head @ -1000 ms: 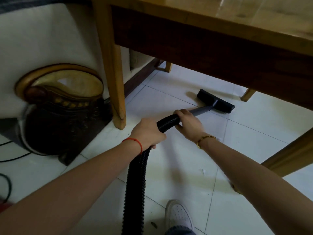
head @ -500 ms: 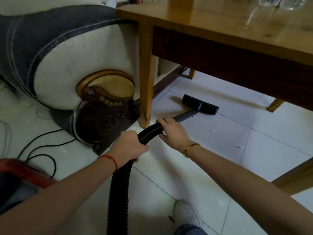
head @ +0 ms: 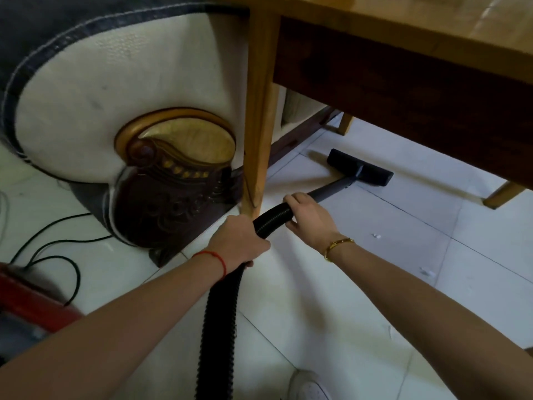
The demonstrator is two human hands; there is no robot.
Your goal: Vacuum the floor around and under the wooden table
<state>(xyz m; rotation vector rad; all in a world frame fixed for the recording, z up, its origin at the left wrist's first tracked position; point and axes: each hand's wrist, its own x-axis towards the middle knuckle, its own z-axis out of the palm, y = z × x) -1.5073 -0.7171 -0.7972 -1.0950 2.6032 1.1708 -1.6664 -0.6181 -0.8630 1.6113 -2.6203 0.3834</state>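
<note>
both hands have a closed grip on the black ribbed vacuum hose (head: 222, 307): the left hand (head: 238, 243), with a red string at the wrist, wraps its fingers round the hose lower down, and the right hand (head: 310, 216), with a gold bracelet at the wrist, curls round the hose's upper end where it meets the grey metal wand (head: 331, 188). the wand slants forward and down to the flat black floor nozzle (head: 360, 167), which rests on the white tiled floor (head: 375, 278) under the edge of the light wooden worktop (head: 403, 21), just beyond its near leg (head: 259, 116). small white specks (head: 375, 235) lie on the tiles to the right of the hands. left of the leg stands a white upholstered sofa arm with a carved dark wood and gold base (head: 173, 157). black cables (head: 57, 255) trail across the floor at the left, near a red object (head: 31, 298) at the frame edge. a white shoe (head: 310, 385) shows at the bottom.
</note>
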